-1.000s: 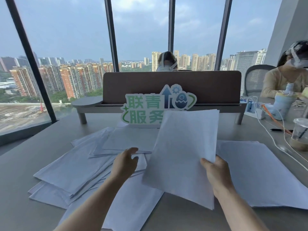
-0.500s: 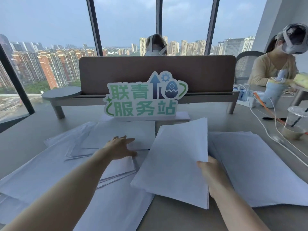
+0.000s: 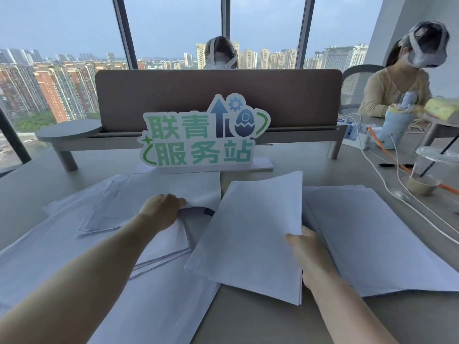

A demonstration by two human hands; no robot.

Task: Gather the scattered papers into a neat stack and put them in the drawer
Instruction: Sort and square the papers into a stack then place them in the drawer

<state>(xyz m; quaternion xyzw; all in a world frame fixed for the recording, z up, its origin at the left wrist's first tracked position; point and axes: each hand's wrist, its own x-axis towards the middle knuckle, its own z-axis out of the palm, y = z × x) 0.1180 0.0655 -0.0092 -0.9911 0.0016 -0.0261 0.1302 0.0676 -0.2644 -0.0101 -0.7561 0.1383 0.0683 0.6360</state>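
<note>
white papers (image 3: 159, 199) under left hand (image 3: 161, 211) — right hand (image 3: 308, 254) grips stack (image 3: 253, 234).

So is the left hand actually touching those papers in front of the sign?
Touching. The head view shows the left hand closed on the near edge of the sheets, fingers curled under them, while the right hand holds a separate stack.

windows (image 3: 173, 26): hazy city towers | table (image 3: 260, 316): grey | divider (image 3: 173, 95): brown | chair (image 3: 355, 88): mesh
</note>
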